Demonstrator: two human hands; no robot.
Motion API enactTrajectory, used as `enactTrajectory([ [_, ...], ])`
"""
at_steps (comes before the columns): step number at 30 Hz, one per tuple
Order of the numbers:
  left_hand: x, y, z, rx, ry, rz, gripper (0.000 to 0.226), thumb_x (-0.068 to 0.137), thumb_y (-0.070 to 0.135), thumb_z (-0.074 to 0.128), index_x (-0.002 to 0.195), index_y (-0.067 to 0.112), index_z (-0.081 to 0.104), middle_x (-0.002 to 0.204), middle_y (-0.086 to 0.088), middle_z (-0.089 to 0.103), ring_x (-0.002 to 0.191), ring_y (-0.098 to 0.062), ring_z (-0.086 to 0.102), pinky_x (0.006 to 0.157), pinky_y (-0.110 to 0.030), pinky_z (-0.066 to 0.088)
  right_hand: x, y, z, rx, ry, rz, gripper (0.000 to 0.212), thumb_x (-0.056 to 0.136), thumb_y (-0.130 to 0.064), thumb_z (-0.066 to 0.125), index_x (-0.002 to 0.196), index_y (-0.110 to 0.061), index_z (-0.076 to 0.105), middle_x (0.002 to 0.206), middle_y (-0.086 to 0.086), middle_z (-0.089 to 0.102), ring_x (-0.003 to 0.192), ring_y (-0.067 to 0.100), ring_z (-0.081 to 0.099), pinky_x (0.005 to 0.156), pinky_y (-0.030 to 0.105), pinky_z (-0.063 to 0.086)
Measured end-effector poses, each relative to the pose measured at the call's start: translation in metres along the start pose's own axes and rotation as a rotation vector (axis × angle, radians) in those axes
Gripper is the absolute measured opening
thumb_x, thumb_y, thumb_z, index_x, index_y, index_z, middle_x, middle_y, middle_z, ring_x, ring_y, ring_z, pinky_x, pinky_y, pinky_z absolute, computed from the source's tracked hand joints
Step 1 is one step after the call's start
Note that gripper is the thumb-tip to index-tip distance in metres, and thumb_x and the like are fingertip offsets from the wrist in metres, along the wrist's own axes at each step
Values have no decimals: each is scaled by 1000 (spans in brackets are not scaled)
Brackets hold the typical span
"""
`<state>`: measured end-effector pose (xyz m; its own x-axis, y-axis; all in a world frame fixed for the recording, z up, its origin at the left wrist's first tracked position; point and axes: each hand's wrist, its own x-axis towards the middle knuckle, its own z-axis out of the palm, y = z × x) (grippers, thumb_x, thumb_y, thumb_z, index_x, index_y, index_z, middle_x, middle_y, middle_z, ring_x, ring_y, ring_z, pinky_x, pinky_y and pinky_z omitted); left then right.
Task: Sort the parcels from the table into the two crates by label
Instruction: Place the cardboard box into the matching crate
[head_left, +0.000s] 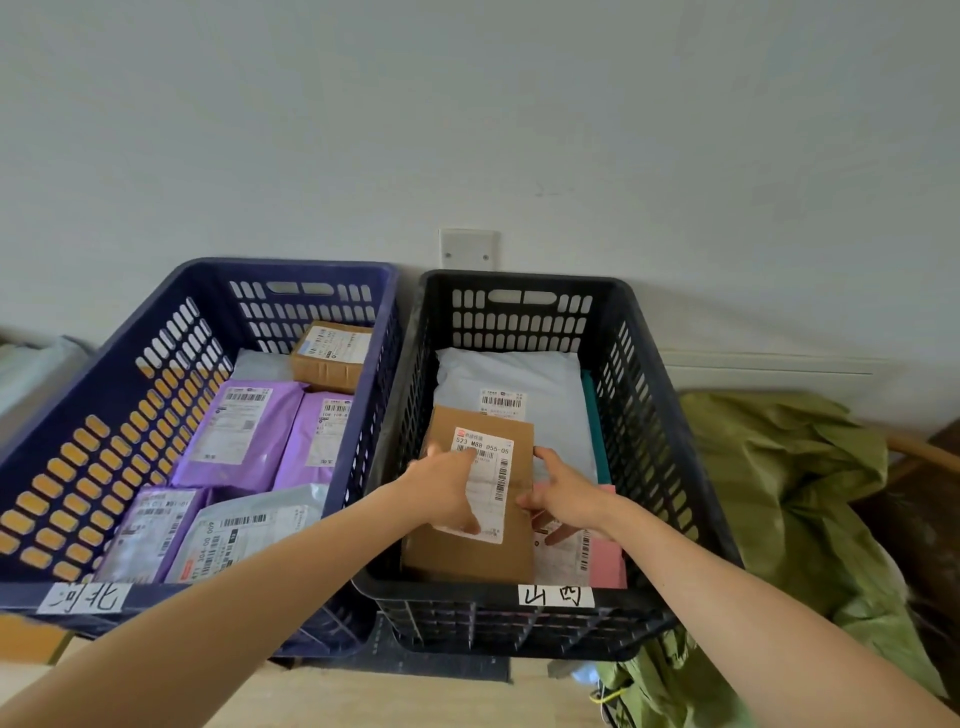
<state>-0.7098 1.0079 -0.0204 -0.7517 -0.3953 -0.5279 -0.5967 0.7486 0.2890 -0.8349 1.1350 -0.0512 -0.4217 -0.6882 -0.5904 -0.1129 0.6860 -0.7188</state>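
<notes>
Cardboard parcel (470, 558) | located in black crate (649, 415), front-left corner | long axis front-to-back | gripped at left edge by left hand (447, 488) | pinched at right edge by right hand (569, 499) | judged next: lower flat, release.

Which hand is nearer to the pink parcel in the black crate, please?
Right. The right hand is at the cardboard parcel's right edge, just over the pink parcel; the left hand lies on its label, further left.
</notes>
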Motion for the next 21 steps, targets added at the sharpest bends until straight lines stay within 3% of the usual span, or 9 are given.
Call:
enactTrajectory([
  [5,8,-6,0,-13,6,58,99,78,26,79,153,16,15,155,-6,26,143,-26,24,114,-36,28,2,2,-14,-50,16,7,79,96,-18,58,152,-31,3,129,11,58,100,21,62,82,38,56],
  [8,8,-13,3,80,-22,19,103,76,28,80,153,24,13,154,-10,25,137,-31,35,111,-38,35,0,2,-7,-52,-60,-49,83,94,-12,60,152,-32,4,109,-2,59,85,9,62,61,19,54],
  [9,8,-14,5,137,-32,8,104,76,28,80,153,26,11,153,-11,26,134,-33,38,110,-39,38,0,2,-2,-67,-72,-86,86,92,-8,62,152,-31,3,111,-5,57,88,7,62,63,15,53],
  [10,8,-16,7,194,-35,3,104,76,28,80,153,28,10,152,-12,27,133,-33,39,108,-40,40,2,3,5,-100,-77,-124,91,91,-8,64,152,-32,0,121,-5,55,101,11,62,76,17,54],
  [12,7,-17,10,270,-23,0,106,74,30,82,153,30,11,152,-10,28,136,-33,35,107,-43,40,5,4,13,-248,-59,-183,105,86,-18,70,152,-33,-10,154,3,30,140,24,35,112,37,36],
  [14,6,-18,13,305,-11,8,110,70,32,84,153,30,11,156,-7,18,141,-32,26,108,-46,39,6,5,13,-524,2,-223,118,81,-38,74,150,-32,-21,160,2,-18,149,22,-6,121,45,12],
  [15,6,-17,14,322,-9,14,112,70,33,84,153,30,9,159,-7,11,143,-31,22,109,-47,38,5,6,11,-642,13,-260,120,78,-46,74,149,-31,-22,156,-2,-31,147,19,-16,121,44,6],
  [18,3,-15,19,374,-20,16,121,71,35,83,153,25,-4,161,-5,-11,147,-31,13,110,-47,37,0,7,7,-867,-40,-351,121,74,-59,71,151,-29,-18,150,-4,-41,144,16,-25,121,44,2],
  [21,4,-12,23,399,-22,17,123,73,34,82,153,23,-11,160,-5,-19,147,-32,9,111,-46,34,5,8,4,-984,-32,-331,122,74,-62,70,150,-29,-19,149,-1,-42,143,17,-27,120,43,-1],
])
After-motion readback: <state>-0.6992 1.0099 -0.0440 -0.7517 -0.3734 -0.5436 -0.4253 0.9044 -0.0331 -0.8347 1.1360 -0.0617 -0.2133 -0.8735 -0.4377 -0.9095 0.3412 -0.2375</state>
